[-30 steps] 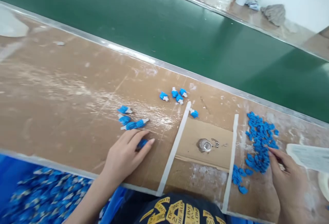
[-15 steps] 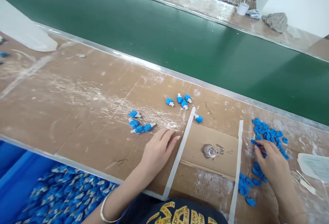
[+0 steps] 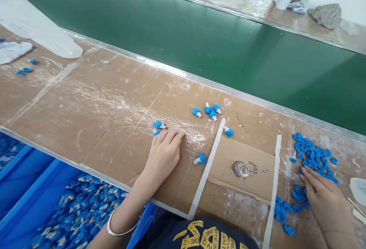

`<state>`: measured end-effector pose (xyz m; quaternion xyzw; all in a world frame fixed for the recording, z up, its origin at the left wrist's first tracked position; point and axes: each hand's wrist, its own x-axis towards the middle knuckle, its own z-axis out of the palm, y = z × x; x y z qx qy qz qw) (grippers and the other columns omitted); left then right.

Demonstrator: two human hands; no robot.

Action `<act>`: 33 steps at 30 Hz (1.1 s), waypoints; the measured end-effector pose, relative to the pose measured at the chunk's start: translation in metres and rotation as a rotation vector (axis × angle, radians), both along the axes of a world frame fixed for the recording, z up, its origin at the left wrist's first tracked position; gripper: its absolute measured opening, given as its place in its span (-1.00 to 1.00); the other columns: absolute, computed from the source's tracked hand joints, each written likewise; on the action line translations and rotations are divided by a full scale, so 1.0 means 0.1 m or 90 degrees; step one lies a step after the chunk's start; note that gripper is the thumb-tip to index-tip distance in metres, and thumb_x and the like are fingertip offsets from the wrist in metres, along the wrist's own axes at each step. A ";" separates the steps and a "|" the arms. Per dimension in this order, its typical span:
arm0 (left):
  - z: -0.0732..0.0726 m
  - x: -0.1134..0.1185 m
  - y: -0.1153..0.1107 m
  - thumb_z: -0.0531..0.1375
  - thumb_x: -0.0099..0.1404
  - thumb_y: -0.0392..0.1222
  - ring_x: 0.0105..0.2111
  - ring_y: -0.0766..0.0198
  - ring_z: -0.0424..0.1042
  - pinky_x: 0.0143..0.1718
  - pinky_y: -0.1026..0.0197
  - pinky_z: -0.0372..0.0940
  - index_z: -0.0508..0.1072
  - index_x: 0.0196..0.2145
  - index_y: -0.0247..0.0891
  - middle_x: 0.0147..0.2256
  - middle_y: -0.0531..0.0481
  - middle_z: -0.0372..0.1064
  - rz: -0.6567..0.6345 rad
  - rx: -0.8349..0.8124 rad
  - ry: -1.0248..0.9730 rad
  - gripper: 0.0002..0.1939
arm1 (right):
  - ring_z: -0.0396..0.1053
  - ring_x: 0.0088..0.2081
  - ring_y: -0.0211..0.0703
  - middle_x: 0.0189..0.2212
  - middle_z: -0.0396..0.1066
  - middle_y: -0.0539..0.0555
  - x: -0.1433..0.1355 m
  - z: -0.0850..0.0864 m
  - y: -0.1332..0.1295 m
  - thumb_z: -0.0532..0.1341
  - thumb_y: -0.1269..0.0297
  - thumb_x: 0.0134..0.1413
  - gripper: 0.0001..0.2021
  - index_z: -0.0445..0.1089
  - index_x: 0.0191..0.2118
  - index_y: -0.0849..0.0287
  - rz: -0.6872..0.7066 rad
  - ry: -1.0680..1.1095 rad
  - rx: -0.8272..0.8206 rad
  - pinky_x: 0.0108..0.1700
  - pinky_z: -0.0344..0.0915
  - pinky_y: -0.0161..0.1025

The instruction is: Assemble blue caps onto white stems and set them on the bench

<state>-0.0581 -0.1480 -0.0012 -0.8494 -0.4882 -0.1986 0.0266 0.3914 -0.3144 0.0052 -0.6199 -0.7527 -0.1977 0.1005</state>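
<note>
My left hand point(image 3: 164, 155) lies low over the table with its fingers curled down together. It partly covers a small group of blue pieces with whitish tips point(image 3: 158, 124); what is under the fingertips is hidden. A single white-tipped blue piece point(image 3: 200, 158) rests to its right, beside a white tape strip. At the right, my right hand point(image 3: 326, 197) has thumb and fingers drawn together at the edge of a pile of small curled blue pieces point(image 3: 316, 155). Whatever is in that pinch cannot be made out. One loose blue piece point(image 3: 293, 160) lies left of these fingers.
A cardboard sheet point(image 3: 223, 165) between two tape strips bears a small clear round dish point(image 3: 243, 170). Several white-tipped blue pieces point(image 3: 212, 115) lie behind. Blue bins point(image 3: 25, 199) filled with pieces stand below the front edge. A green belt point(image 3: 183, 39) runs along the back.
My left hand has moved left onto the group of white-tipped pieces, uncovering one piece near the tape. My right hand has let go of a blue piece and shifted to the pile. The view has shifted slightly.
</note>
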 end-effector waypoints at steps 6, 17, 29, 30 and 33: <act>0.03 -0.02 -0.08 0.03 0.42 -0.44 -0.10 0.10 0.45 -0.03 0.07 0.36 0.44 -0.06 -0.27 -0.12 -0.16 0.46 -0.093 -0.052 -0.135 -0.74 | 0.47 -0.22 0.06 -0.14 0.50 0.21 0.04 0.08 0.05 0.03 0.33 0.47 -0.77 0.41 -0.04 0.29 0.027 0.006 -0.026 -0.10 0.38 -0.03; 0.08 0.08 -0.30 0.05 0.48 -0.08 -0.28 0.06 0.52 -0.26 0.13 0.40 0.51 -0.10 -0.24 -0.30 -0.11 0.54 0.159 -0.123 -0.067 -0.71 | 0.43 -0.15 0.29 -0.13 0.36 0.36 0.24 -0.14 0.02 -0.06 0.29 0.41 -0.68 0.33 0.09 0.20 -0.056 0.114 -0.155 -0.13 0.40 0.12; 0.12 0.18 -0.25 0.04 0.44 -0.12 -0.16 0.03 0.47 -0.09 0.01 0.41 0.46 -0.07 -0.28 -0.10 -0.20 0.37 0.107 -0.201 -0.209 -0.72 | 0.31 0.06 0.04 0.06 0.28 0.21 -1.19 0.44 0.35 0.01 0.41 0.41 -0.72 0.25 0.15 0.11 0.113 0.367 -0.201 -0.03 0.41 -0.10; 0.12 0.20 -0.26 0.06 0.44 -0.07 -0.16 0.00 0.46 -0.09 -0.03 0.41 0.44 -0.02 -0.30 -0.09 -0.23 0.36 0.136 -0.189 -0.190 -0.69 | 0.28 0.09 0.05 0.09 0.26 0.23 -1.28 0.43 0.39 0.01 0.46 0.40 -0.69 0.24 0.16 0.13 0.136 0.366 -0.208 -0.01 0.40 -0.07; 0.11 0.25 -0.26 0.09 0.42 -0.01 -0.18 -0.06 0.47 -0.13 -0.06 0.41 0.42 0.00 -0.31 -0.15 -0.22 0.38 0.182 -0.198 -0.129 -0.64 | 0.24 0.11 0.12 0.15 0.24 0.26 -1.45 0.37 0.48 -0.03 0.54 0.37 -0.64 0.25 0.18 0.17 0.162 0.331 -0.226 0.04 0.39 0.06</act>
